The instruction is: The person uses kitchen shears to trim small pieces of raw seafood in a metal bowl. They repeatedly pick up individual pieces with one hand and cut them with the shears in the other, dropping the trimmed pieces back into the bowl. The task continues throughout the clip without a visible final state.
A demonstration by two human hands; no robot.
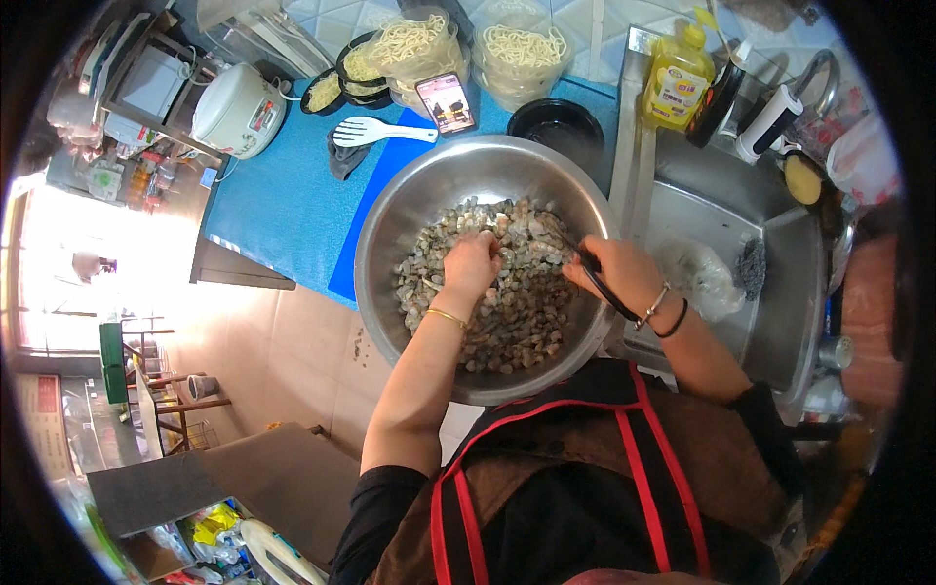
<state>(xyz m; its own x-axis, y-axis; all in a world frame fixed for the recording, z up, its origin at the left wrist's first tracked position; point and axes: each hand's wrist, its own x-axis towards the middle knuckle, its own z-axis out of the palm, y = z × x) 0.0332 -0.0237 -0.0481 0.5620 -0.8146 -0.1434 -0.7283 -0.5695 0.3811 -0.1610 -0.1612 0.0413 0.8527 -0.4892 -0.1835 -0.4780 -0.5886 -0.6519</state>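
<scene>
A large stainless-steel bowl (395, 190) stands in front of me, with a heap of small greyish pieces of food (515, 329), perhaps shellfish, inside. My left hand (472, 267) is over the middle of the heap, its fingers curled together and touching the pieces. Whether it pinches one is hidden. Near the bowl's right wall, my right hand (614, 270) grips a black-handled tool (607, 292). The handle slants down towards my wrist, and the tool's far end blends into the food, so its kind is unclear.
Behind the bowl are a black plastic bowl (556, 124), a phone (447, 106), a white slotted spatula (384, 131) and tubs of noodles (523, 77). A rice cooker (238, 110) stands left. To the right, a steel sink (702, 186) holds a clear plastic bag (695, 274); a yellow detergent bottle (676, 80) stands behind it.
</scene>
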